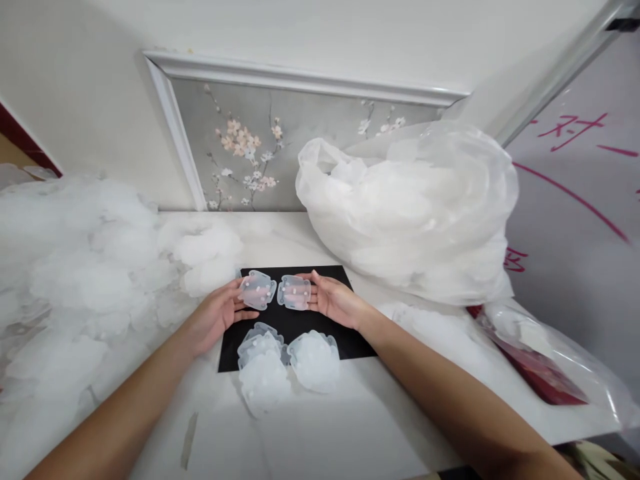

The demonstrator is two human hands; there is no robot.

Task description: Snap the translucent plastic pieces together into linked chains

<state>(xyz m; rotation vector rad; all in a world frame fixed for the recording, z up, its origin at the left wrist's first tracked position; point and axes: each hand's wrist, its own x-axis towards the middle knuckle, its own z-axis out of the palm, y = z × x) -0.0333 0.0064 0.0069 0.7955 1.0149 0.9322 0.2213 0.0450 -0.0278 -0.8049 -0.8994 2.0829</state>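
Observation:
My left hand holds a thin translucent plastic piece with small raised dots and notched edges. In my right hand is a similar translucent plastic piece. The two pieces are side by side with a narrow gap between them, above a black mat. My fingers show through both pieces from behind. Nearer to me, a left stack of such pieces and a right stack lie over the mat's front edge.
A large heap of translucent pieces spreads across the left. A full clear plastic bag stands at the back right. More plastic lies over a red item at the right. A framed flower picture is behind the white table.

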